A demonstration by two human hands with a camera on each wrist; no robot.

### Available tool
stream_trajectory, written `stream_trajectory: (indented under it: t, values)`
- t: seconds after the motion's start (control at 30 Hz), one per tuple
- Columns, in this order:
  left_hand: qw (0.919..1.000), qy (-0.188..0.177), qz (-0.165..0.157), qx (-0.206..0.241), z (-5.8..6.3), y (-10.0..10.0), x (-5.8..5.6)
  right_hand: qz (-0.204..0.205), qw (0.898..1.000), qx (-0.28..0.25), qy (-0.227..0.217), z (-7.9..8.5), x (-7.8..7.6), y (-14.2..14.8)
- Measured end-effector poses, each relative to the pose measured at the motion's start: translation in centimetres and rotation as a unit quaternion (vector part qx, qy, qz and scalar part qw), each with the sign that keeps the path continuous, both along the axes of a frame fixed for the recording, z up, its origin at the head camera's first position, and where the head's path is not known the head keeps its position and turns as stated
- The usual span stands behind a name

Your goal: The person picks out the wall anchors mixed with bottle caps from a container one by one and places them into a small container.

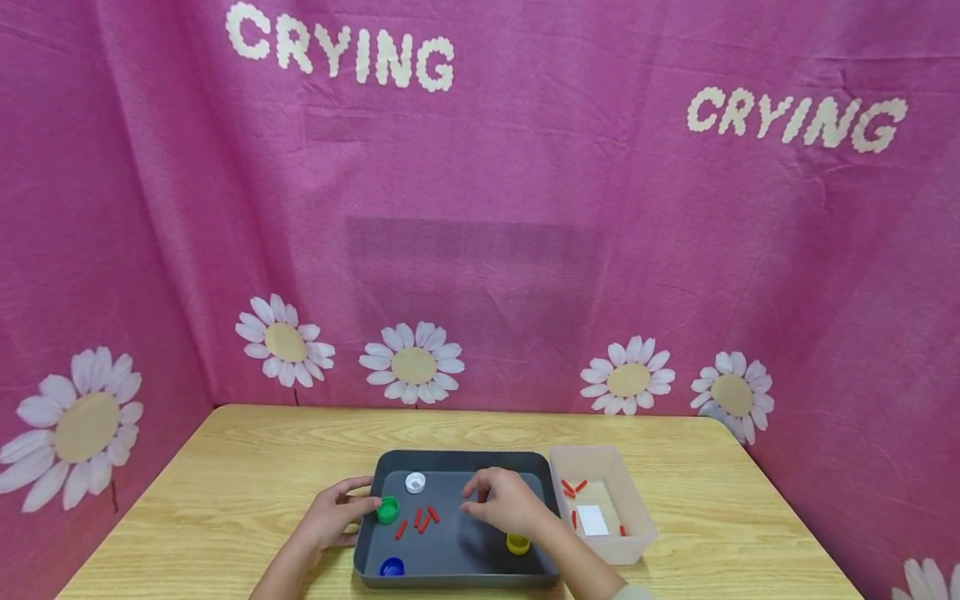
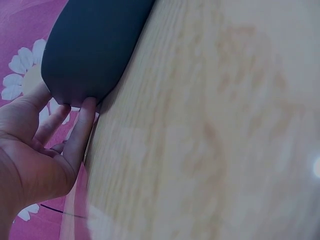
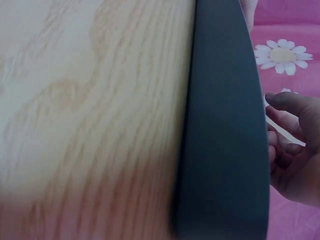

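Note:
A dark grey tray [image 1: 450, 580] lies on the table. My left hand [image 1: 333, 512] grips its left wall, thumb over the rim near a green cap [image 1: 387, 510] and fingertips against the outside, as the left wrist view shows. Over the tray's right half hovers my right hand [image 1: 501, 500], fingers bent and thumb apart from the index finger; nothing visible is between them. Several small red sticks [image 1: 418, 518] lie left of centre in the tray. Around them are a white cap [image 1: 415, 482] with something greyish inside, a blue cap [image 1: 392, 567] and, beside my right wrist, a yellow cap [image 1: 517, 544].
Against the tray's right side stands a translucent pinkish bin [image 1: 633, 508]. Inside it are several more red sticks [image 1: 581, 486] and a white rectangular card [image 1: 593, 521]. A pink flowered cloth [image 1: 480, 275] hangs behind the wooden table [image 1: 247, 467] and along its sides.

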State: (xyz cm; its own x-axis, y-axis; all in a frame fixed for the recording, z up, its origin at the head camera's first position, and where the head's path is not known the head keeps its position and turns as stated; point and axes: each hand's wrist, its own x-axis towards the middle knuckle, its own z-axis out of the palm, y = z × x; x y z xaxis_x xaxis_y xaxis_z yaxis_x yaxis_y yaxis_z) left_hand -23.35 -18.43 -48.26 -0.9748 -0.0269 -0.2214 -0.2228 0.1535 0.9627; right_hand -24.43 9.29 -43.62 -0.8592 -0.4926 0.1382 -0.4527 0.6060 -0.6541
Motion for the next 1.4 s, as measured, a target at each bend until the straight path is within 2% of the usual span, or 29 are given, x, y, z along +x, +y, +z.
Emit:
stream_trajectory:
  t: [0.3, 0.53, 0.77, 1.03, 1.4]
  values:
    - [0.9999, 0.006, -0.012, 0.007, -0.1, -0.1, 0.1, 0.001, 0.999, -0.014, -0.032, -1.1, 0.1, -1.5]
    - [0.9996, 0.008, -0.022, 0.014, -0.1, -0.2, 0.1, 0.014, 1.0, -0.018, -0.001, -1.4, 0.3, -2.4]
    - [0.9996, 0.007, -0.025, 0.008, -0.1, -0.2, 0.0, -0.016, 1.0, -0.006, -0.014, -2.0, 0.2, -3.1]
    - [0.9998, 0.008, -0.017, -0.002, 0.1, -0.1, 0.1, -0.031, 0.999, 0.012, -0.023, -3.1, -0.2, -3.7]
    - [0.9998, 0.005, -0.017, 0.012, -0.1, -0.2, 0.1, -0.055, 0.997, 0.046, -0.025, -3.4, -0.2, -4.6]
